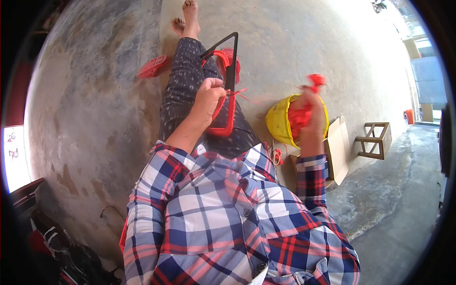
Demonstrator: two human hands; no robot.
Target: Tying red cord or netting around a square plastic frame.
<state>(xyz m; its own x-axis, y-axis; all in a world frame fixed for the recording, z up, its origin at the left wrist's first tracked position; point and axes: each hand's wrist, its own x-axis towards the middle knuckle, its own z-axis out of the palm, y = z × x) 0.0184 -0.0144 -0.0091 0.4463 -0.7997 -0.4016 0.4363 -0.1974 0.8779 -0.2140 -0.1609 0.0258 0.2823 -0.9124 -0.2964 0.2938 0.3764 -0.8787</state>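
Observation:
My left hand is closed, its thumb and fingers pinched together at the side of a black-and-red frame that rests over my legs. The frame has a bent black bar and a ridged red curved part; its exact kind I cannot make out. A thin red strip is looped around it beside my fingertips. Over a yellow bucket to the right is my right hand, smeared by motion. A blurred red bundle sticks out from its fingers. More red material lies inside the bucket.
An opened cardboard box stands behind the bucket, with red and pale cord beside it. A small wooden stool is farther right. One red slipper lies left of my legs, and a round red thing lies past the frame.

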